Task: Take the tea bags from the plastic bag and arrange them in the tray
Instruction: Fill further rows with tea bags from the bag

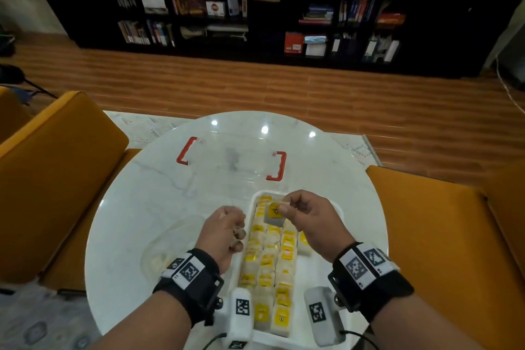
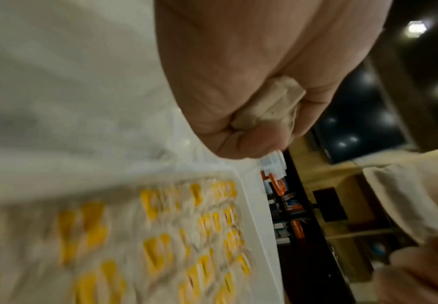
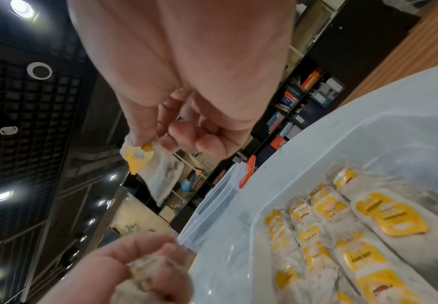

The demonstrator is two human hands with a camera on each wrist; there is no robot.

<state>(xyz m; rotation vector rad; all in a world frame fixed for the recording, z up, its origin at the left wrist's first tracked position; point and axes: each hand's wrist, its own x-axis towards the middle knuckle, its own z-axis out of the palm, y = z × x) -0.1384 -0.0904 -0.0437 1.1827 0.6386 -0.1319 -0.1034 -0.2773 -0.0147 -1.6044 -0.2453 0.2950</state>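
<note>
Two orange chairs (image 1: 56, 179) flank the round table (image 1: 159, 196).

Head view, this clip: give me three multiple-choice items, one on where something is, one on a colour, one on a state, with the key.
1. Where is the clear lid?
A. beyond the tray on the table
B. on the tray
C. on a chair

2. What colour are the lid's clips?
A. blue
B. red
C. green

3. What is the right hand doing?
A. resting flat
B. hanging idle
C. pinching a tea bag above the tray

Key: 1 A, it lies farther from the person than the tray; 2 B, both clips are red; 3 C, fingers grip the bag's top.
</note>
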